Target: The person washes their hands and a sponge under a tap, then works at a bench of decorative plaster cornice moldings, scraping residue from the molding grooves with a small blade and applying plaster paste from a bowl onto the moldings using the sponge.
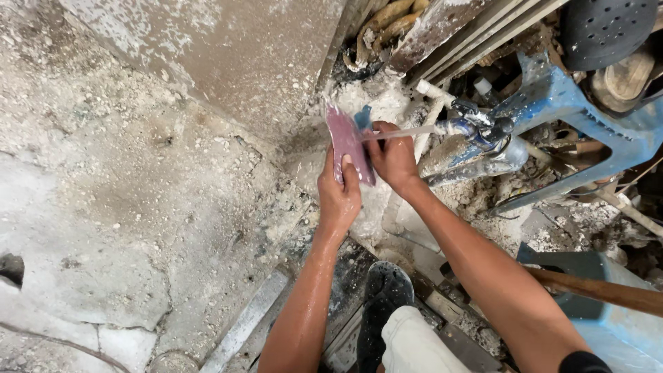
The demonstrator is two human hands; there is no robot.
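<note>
Both hands, left (338, 197) & right (394, 160), clamped on purple pad (347, 141) (under tap (476, 128) stream).

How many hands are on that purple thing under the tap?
2. The left hand grips the flat purple piece from below; the right hand holds its right edge beside the tap. No other person's hands show.

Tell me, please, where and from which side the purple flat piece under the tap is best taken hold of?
Probably by its lower end, from below. The purple flat piece stands nearly upright under the stream from the tap, with the left hand already wrapped around its bottom edge. The right hand steadies the far side, so the thin long edges offer the firmest hold.
</note>
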